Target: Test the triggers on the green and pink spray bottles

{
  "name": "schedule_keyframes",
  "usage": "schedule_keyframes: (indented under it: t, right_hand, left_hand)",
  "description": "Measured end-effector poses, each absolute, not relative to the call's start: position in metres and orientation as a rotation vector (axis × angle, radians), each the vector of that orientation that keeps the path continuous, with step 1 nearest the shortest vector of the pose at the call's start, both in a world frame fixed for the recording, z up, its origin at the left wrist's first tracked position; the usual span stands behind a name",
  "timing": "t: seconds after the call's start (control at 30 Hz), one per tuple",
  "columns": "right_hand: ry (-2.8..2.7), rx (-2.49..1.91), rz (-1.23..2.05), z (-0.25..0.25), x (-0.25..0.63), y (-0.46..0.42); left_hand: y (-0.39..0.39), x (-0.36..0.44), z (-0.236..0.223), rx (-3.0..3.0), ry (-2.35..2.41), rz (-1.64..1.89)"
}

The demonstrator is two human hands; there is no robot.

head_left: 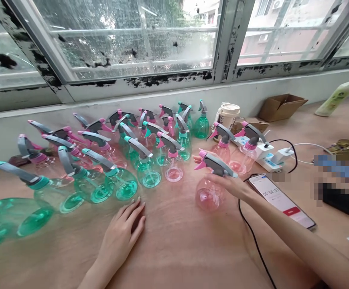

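My right hand (227, 182) grips a pink spray bottle (208, 194) around its neck, under the grey and pink trigger head, standing on the wooden table (177, 249). My left hand (123, 233) lies flat on the table with fingers stretched out, holding nothing, just in front of a green spray bottle (123, 182). Several green and pink spray bottles (150, 148) stand in rows behind, toward the wall under the window.
A phone (283, 200) showing a timer lies right of my right hand, with a black cable (252, 233) running past it. A white power strip (264, 156), a paper cup (227, 116), an open cardboard box (279, 106) and a light green bottle (337, 96) sit farther right.
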State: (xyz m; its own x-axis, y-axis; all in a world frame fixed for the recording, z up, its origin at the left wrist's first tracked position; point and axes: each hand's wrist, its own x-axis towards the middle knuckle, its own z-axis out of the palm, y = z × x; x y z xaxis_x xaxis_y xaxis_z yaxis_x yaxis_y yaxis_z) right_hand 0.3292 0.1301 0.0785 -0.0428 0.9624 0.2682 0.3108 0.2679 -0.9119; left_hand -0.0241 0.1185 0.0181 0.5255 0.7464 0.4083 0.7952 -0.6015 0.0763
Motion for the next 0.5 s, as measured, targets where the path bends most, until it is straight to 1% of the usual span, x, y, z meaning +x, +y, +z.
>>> schedule_keyframes:
  t: [0.27, 0.5]
  right_hand:
    - [-1.538, -1.091, 0.915, 0.094, 0.298, 0.144]
    - [-1.741, -0.888, 0.833, 0.104, 0.262, 0.143]
  left_hand:
    - [0.121, -0.025, 0.014, -2.599, -1.322, -0.618]
    - [0.117, -0.022, 0.015, -2.628, -1.354, -0.631]
